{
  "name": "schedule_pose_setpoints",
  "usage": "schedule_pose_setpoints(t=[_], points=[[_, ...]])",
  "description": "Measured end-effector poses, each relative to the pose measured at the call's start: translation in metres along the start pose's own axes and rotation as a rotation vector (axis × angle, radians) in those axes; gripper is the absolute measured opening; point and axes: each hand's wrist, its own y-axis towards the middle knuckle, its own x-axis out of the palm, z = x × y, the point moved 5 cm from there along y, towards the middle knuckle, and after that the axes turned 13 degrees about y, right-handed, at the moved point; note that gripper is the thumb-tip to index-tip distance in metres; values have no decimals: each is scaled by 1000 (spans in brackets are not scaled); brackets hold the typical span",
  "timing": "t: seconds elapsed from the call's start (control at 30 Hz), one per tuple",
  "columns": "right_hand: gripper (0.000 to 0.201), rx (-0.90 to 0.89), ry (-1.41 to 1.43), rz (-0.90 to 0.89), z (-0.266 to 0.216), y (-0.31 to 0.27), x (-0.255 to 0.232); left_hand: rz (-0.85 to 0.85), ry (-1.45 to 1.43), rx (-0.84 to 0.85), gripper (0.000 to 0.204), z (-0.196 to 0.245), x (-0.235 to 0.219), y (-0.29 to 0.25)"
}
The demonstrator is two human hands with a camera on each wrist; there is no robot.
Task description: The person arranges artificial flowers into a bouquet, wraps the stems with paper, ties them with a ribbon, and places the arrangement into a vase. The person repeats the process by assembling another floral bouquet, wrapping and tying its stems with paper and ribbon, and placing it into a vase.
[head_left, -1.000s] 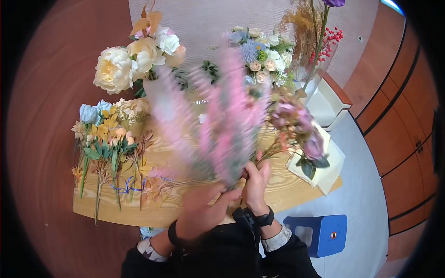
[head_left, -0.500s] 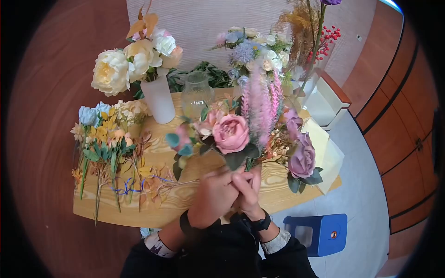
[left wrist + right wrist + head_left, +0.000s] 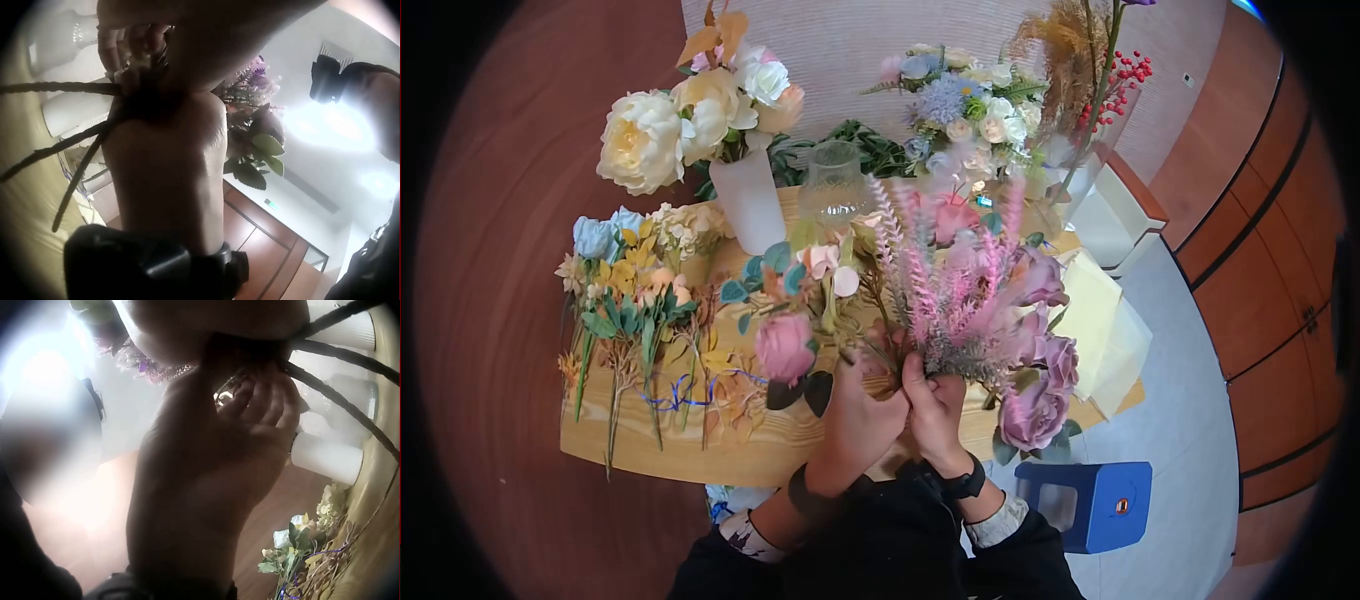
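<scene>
Pink and purple artificial flowers make a loose bouquet (image 3: 945, 315) in the middle of the frame, in the head view. The left hand (image 3: 862, 420) and the right hand (image 3: 935, 415) meet just below the blooms, and both grip its narrow base. A glass vase (image 3: 832, 180) is at upper centre. The bouquet looks light in weight but wide, so its big roses, like the purple one (image 3: 1035, 412) at lower right, may pull the heads outward.

In the left wrist view, three dark stems (image 3: 62, 145) come out at the left; they seem thin and rather stiff, probably not slippery.

In the right wrist view, curled fingers (image 3: 262, 403) lie near the centre, beside the stems. The best hold is where the stems cross; the petals seem soft and easily crushed.
</scene>
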Motion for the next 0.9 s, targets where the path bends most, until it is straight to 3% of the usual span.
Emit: schedule_pose_setpoints(t=[0.07,0.1,0.17,0.2,0.3,0.33,0.43,0.47,0.5,0.53,0.57,0.6,0.73,0.77,0.83,0.87,0.9], points=[[34,125,-66,50,12,-5,-10,-202,240,255,19,10,0,3],[34,129,-66,47,19,-8,-21,-199,240,251,19,5,1,3],[34,-366,-1261,-338,35,-18,-32,-88,472,354,33,-16,6,3],[33,-412,-1104,-309,46,-22,-43,-89,474,354,33,-40,11,-1],[32,-380,-1047,-297,46,-19,-46,-349,325,264,34,-128,29,-17],[31,-366,-1020,-291,48,-15,-42,-350,326,263,34,-113,27,-15],[30,-328,-938,-269,32,-25,-78,-735,-309,63,34,-75,9,6],[30,-317,-909,-262,28,-45,-99,-853,-523,-8,34,-78,-23,-15],[30,-305,-880,-256,41,13,-44,-966,-739,-83,34,-69,-39,-21],[29,-292,-852,-250,17,-28,-76,-1072,-958,-162,34,-46,-33,-20],[29,-277,-822,-245,32,-25,-84,-1171,-1179,-245,33,-27,-32,-21],[29,-261,-793,-238,33,-10,-77,-1169,-1177,-249,33,-28,-32,-21],[27,-180,-683,-223,35,-24,-90,-747,-363,-368,29,-66,-27,-23],[27,-162,-656,-225,31,-13,-92,-737,-366,-371,29,-67,-22,-18],[26,-133,-602,-229,28,-16,-102,-413,850,998,50,-24,-9,-3],[26,-117,-574,-230,25,-23,-114,-409,853,993,50,-11,-12,2],[25,-102,-545,-229,34,7,-84,-356,821,935,39,14,-23,7]])
